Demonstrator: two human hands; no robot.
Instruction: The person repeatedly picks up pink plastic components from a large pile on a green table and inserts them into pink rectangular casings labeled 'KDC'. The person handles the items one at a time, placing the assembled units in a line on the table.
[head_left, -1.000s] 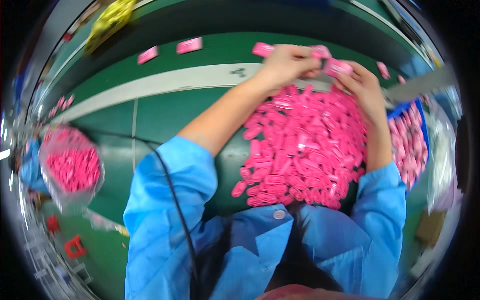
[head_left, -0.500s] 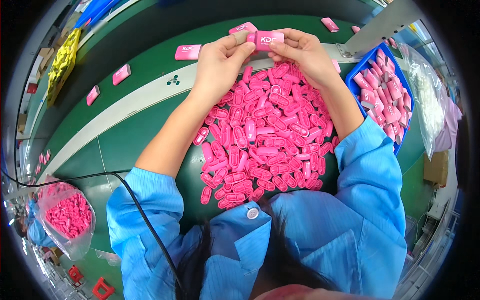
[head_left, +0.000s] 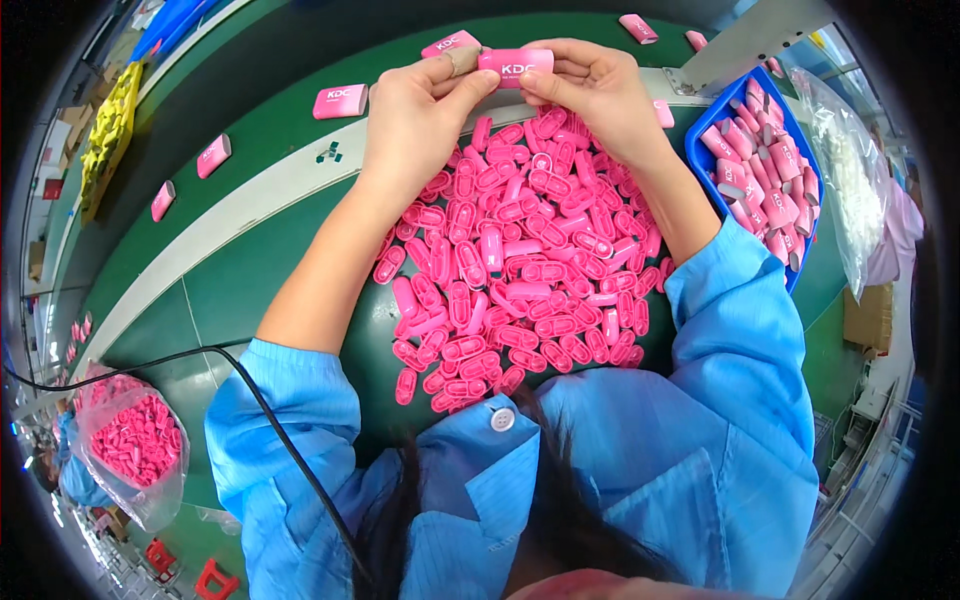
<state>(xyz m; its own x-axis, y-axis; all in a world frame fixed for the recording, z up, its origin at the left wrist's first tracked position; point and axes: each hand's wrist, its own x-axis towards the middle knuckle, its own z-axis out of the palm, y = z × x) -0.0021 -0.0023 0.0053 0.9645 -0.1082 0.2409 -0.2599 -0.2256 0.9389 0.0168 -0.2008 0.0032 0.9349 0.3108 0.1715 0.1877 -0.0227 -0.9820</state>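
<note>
You've got the pink capsule-shaped case (head_left: 515,62) pinched between both hands up near the far edge of the green table (head_left: 250,280), its long axis running left to right. Your left hand (head_left: 415,110) clamps the left end and your right hand (head_left: 590,90) the right end, so neither's nearer. The pile of pink shells (head_left: 520,260) sits just below, blue tray (head_left: 700,165) off right.

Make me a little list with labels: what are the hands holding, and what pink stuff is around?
left hand: pinches one end of the pink case
right hand: holds its other end
pile of pink shells: heaped below both hands
blue tray: at right, holds more pink cases
green belt: single pink cases lie spaced along it
clear bag: lower left, full of pink parts
</note>
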